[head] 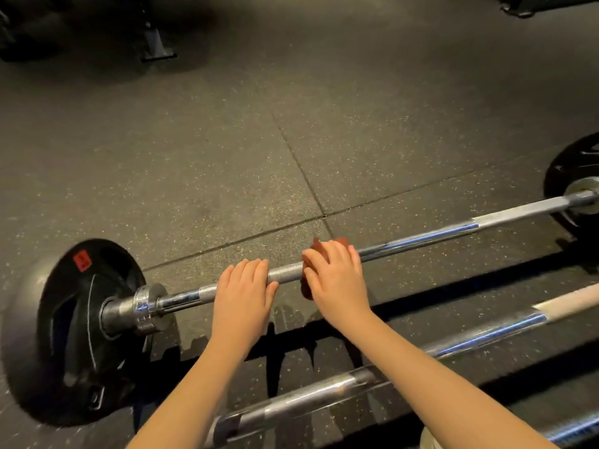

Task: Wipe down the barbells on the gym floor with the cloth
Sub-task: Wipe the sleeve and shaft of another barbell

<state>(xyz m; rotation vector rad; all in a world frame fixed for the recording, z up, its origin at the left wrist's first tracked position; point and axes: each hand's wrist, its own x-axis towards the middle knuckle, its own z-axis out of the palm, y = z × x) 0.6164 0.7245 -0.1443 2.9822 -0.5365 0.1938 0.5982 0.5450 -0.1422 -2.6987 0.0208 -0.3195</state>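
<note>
Barbell [285, 272] on the dark speckled gym floor [210, 157], slanting from lower left to upper right. Black left-end plate [81, 319] standing on the floor, chrome collar [146, 307] tight against it; black right-end plate [573, 170] cut off by the edge of view. Left hand [243, 286] over the knurled part of the shaft, fingers close together and curled over the top, thumb on the near side. Just to its right, right hand [334, 277] on a reddish-brown cloth [344, 243] wrapped round the shaft, fingers side by side and bent over it, cloth showing beyond the fingertips and below the palm. Short stretch of bare knurling between the two hands. Second barbell [486, 332] nearer, roughly parallel, passing under both forearms. Rack foot [157, 47] well apart at upper left, dim and blurred
</note>
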